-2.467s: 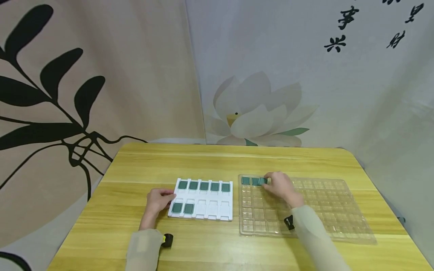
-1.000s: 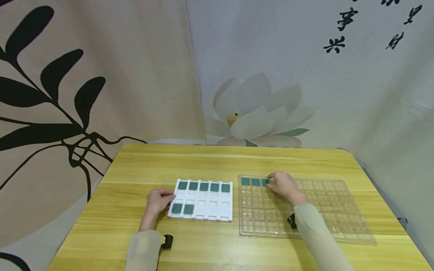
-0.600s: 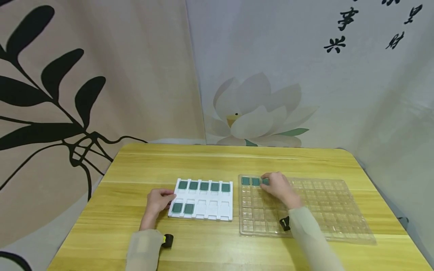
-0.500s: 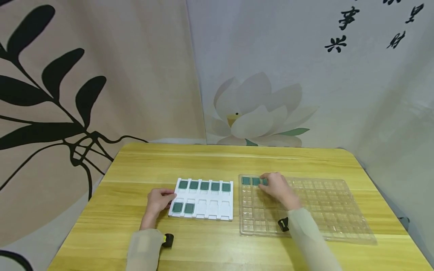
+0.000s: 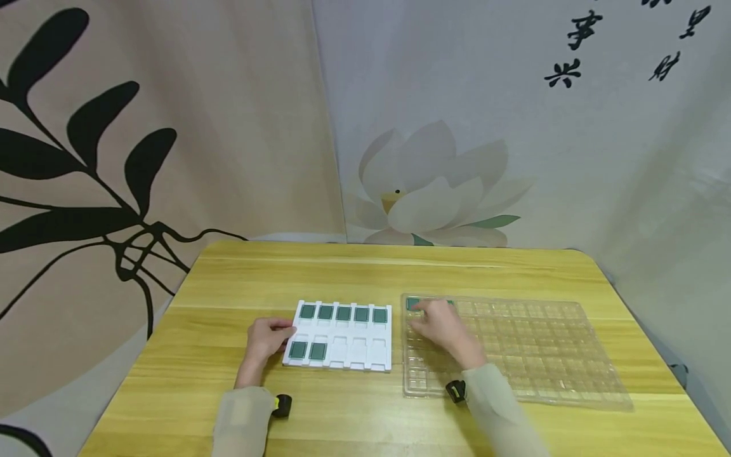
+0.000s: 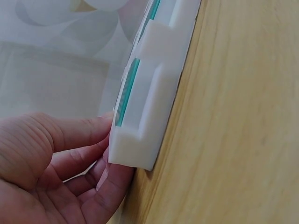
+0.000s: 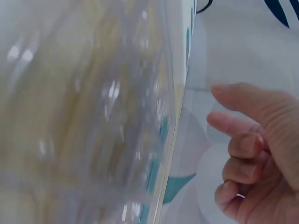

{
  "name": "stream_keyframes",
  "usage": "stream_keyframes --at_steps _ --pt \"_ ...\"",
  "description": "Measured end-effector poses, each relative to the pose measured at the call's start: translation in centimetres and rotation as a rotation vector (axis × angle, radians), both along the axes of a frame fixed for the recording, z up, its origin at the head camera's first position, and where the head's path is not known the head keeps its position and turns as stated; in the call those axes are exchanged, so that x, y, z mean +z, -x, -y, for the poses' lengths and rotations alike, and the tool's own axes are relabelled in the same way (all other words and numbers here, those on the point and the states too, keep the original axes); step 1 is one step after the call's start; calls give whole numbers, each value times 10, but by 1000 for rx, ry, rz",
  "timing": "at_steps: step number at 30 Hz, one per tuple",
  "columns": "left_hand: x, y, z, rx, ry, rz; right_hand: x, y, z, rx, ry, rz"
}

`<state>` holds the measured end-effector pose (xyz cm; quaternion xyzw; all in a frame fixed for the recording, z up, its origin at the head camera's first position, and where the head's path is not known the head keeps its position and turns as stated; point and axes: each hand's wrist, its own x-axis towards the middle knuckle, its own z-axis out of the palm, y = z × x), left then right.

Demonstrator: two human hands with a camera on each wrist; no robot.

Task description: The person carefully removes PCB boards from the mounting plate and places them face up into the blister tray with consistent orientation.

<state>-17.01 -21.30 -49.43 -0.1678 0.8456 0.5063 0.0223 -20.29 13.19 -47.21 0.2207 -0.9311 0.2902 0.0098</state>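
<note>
In the head view my left hand (image 5: 265, 339) pinches the left edge of a white tray (image 5: 348, 330). The left wrist view shows the thumb of my left hand (image 6: 60, 158) on the tray's top side and fingers beneath. Its back row holds several green square chips (image 5: 343, 313); two chips (image 5: 308, 350) lie at the left of the front row. My right hand (image 5: 445, 327) is over the back-left corner of a clear plastic tray (image 5: 548, 349), by a green chip (image 5: 413, 304). In the right wrist view my right hand (image 7: 261, 154) has thumb and forefinger apart, holding nothing.
Both trays lie on a wooden table (image 5: 342, 419), with a narrow gap between them. The clear tray has many small pockets. Part of another green chip (image 5: 450, 302) shows behind my right hand. A printed curtain (image 5: 228, 127) hangs behind the table.
My right hand lowered a green chip into the third back-row pocket of the clear tray, let go, then moved left over the chips. My left hand and the white tray have stayed put.
</note>
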Motion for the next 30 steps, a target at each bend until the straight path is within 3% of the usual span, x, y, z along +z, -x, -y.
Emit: stream_keyframes --at_steps 11,30 --pt "-1 0 1 -2 -2 3 2 -14 27 59 6 54" --pt "0 -1 1 0 -25 -2 1 -22 63 163 -23 25"
